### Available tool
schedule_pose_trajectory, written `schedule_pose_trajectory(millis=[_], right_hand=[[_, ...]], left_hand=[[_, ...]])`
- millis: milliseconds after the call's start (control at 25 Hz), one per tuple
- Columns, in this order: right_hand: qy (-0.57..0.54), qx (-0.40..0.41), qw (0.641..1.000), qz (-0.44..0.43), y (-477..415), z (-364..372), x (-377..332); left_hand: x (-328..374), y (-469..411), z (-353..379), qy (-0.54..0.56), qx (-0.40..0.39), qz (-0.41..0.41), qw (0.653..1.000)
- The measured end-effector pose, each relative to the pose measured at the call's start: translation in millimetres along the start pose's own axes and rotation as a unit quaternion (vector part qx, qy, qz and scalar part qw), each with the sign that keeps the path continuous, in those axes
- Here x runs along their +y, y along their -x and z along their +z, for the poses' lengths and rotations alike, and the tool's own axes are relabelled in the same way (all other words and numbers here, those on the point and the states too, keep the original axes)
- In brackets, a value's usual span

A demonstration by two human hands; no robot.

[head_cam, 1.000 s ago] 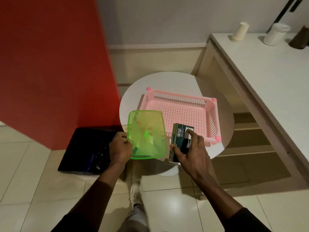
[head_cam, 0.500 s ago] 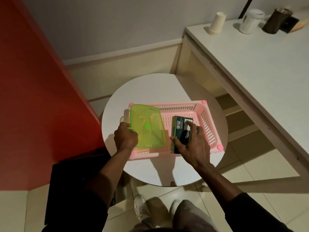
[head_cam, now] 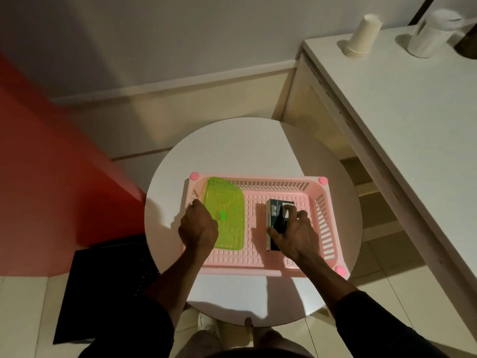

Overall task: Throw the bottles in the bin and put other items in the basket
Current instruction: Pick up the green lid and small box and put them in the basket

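Observation:
A pink slotted basket point(head_cam: 320, 218) lies on the round white table point(head_cam: 232, 146). Inside its left half is a translucent green container point(head_cam: 228, 210), gripped at its left edge by my left hand point(head_cam: 197, 227). A dark box point(head_cam: 277, 215) lies in the right half of the basket, with the fingers of my right hand point(head_cam: 294, 233) curled round it from the near side. The box's near end is hidden by that hand. A black bin point(head_cam: 103, 288) stands on the floor to the left of the table. No bottles are in view.
A white counter point(head_cam: 413, 120) runs along the right, with a stack of paper cups point(head_cam: 361, 37) and a white jar point(head_cam: 431, 34) at its far end. A red wall panel point(head_cam: 51, 164) rises on the left. My shoe shows on the tiled floor below the table.
Both hands have gone forward and down into the basket. The green container and the dark box, held above it before, now lie low inside it.

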State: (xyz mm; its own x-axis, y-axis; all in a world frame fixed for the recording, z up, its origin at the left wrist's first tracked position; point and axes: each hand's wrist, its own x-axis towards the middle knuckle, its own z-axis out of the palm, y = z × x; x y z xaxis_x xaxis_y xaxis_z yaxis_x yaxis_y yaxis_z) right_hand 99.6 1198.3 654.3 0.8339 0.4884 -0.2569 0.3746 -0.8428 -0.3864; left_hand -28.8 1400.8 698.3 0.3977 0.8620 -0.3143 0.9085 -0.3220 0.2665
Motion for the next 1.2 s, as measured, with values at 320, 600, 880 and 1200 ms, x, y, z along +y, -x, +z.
schedule_pose_trajectory(millis=[320,600,880,1200], right_hand=[[0.034,-0.051,0.997,-0.037,-25,25,19],[0.053,-0.027,0.997,-0.040,-35,32,6],[0.022,-0.044,0.995,-0.090,-59,40,-28],[0.013,-0.063,0.990,-0.126,-71,42,-26]], left_hand=[[19,17,50,-0.204,-0.021,0.139,0.969],[7,-6,101,-0.185,-0.143,0.169,0.957],[1,-13,102,-0.194,-0.130,0.186,0.954],[-1,-14,97,-0.191,-0.129,0.189,0.954]])
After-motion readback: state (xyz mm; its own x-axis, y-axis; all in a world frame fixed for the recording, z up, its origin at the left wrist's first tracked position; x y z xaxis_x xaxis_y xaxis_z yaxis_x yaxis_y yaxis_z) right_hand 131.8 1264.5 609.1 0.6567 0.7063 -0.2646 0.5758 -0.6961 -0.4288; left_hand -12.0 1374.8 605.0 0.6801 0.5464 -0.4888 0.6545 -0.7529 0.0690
